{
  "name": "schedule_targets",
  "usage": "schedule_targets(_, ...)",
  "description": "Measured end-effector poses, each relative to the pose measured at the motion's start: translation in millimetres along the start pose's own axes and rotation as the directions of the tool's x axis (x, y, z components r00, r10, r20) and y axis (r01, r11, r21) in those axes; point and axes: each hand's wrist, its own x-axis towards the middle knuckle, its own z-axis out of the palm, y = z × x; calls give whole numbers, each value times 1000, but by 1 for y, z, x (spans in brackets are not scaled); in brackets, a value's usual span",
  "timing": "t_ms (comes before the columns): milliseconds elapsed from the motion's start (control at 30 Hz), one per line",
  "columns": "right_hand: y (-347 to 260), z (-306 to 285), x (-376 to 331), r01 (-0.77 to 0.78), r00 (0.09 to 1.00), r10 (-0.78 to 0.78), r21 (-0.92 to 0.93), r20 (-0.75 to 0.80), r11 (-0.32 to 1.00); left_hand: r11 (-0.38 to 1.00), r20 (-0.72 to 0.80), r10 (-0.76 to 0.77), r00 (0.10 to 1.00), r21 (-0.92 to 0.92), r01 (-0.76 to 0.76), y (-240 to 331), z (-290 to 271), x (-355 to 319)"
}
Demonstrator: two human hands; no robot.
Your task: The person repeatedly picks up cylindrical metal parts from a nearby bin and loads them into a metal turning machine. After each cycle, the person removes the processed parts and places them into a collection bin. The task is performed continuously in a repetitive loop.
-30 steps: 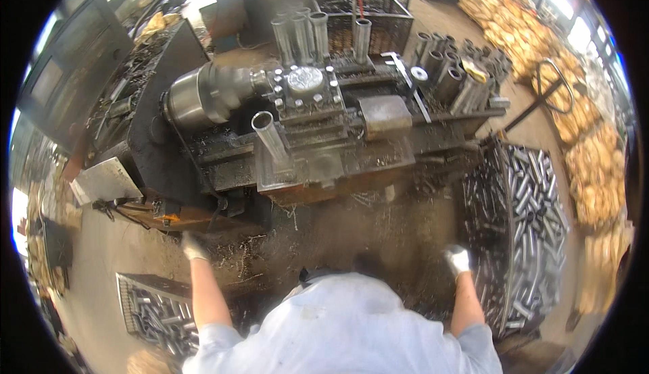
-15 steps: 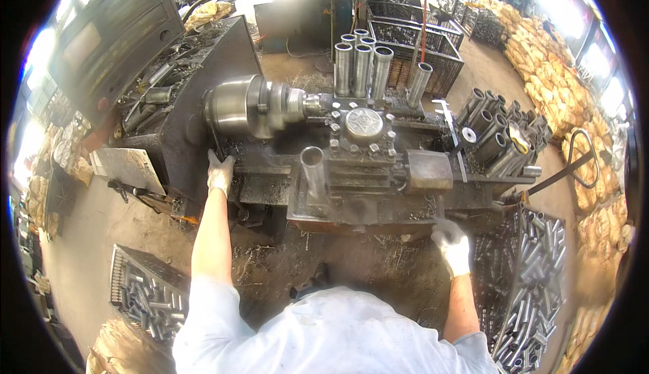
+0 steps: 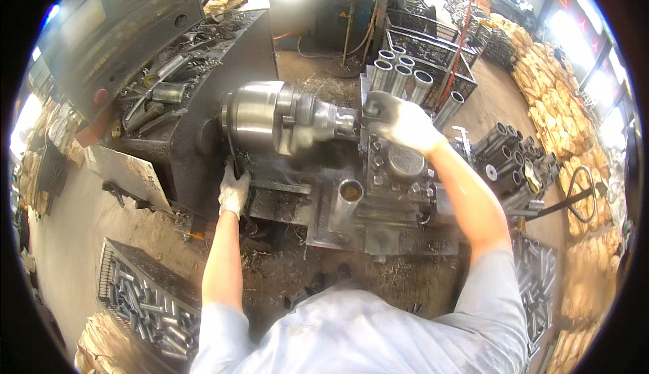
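My left hand (image 3: 234, 193), in a pale glove, is closed round the lower end of a dark lever (image 3: 233, 152) at the front of a lathe. Just right of the lever is the shiny chuck (image 3: 260, 114), its jaws partly blurred. A short metal workpiece (image 3: 347, 122) protrudes from the chuck's right end. My right hand (image 3: 405, 124), also gloved, reaches over the tool post (image 3: 405, 162) with curled fingers close to that workpiece. What its fingers grip is hidden in dark blur. An upright metal tube (image 3: 347, 200) stands on the carriage in front.
Several upright tubes (image 3: 400, 80) stand behind the tool post. Dark tubes (image 3: 503, 154) are stacked at the right, near a caliper (image 3: 463, 141). A crate of short tubes (image 3: 149, 306) is at the lower left. Sacks (image 3: 561, 117) line the right side.
My right hand has moved from the carriage's front right up and left, over the tool post to the workpiece end. My left hand stays on the lever. The view has shifted slightly.
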Motion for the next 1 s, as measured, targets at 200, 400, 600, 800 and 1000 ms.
schedule_targets(200, 77, 93, 135, -56, 707, 166, -180, 688, 982, 976, -91, 212, 973, -20, -215, -50, 0, -87)
schedule_targets(400, 203, 84, 125, 859, 232, -47, -182, 972, 478, 960, -4, -276, 961, -52, 275, -130, -11, -204)
schedule_targets(600, 167, 72, 133, 139, 952, -85, -167, 294, 976, 987, -77, 128, 989, 110, -119, -68, 0, -145)
schedule_targets(800, 88, 53, 151, 116, 792, 13, -172, 610, 978, 701, -157, 712, 684, 216, -680, 90, 3, -30)
schedule_targets(1000, 77, 109, 148, 200, 836, -100, -130, 540, 971, 660, -160, 733, 661, 402, -635, 162, 33, 69)
